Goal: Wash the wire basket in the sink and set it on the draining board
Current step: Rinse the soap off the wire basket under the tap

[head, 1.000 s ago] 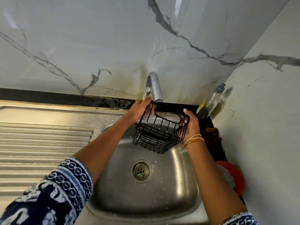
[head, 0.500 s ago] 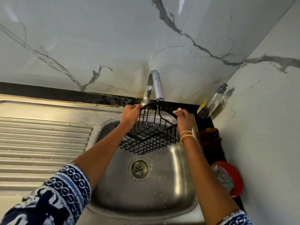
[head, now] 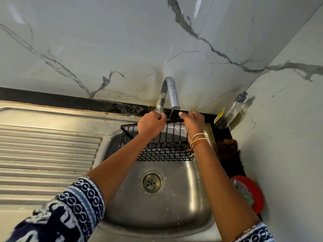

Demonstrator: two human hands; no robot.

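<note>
A black wire basket (head: 166, 151) hangs over the steel sink (head: 174, 203), just below the curved tap (head: 172, 93). A thin stream of water runs from the spout onto the basket's far rim. My left hand (head: 151, 125) is closed on that rim to the left of the stream. My right hand (head: 193, 124) grips the same rim to the right. The basket's long side now faces me and its mesh bottom tilts down toward me. The ribbed draining board (head: 47, 154) lies to the left of the bowl.
A clear pump bottle (head: 232, 110) leans in the back right corner. A brown cloth (head: 228, 148) and a red dish (head: 250, 193) with a green scrubber sit on the dark ledge right of the sink. Marble walls close in behind and to the right.
The basket has turned and swung left, so its long side faces me. Both hands have come closer together on the far rim under the spout, and water now runs onto it.
</note>
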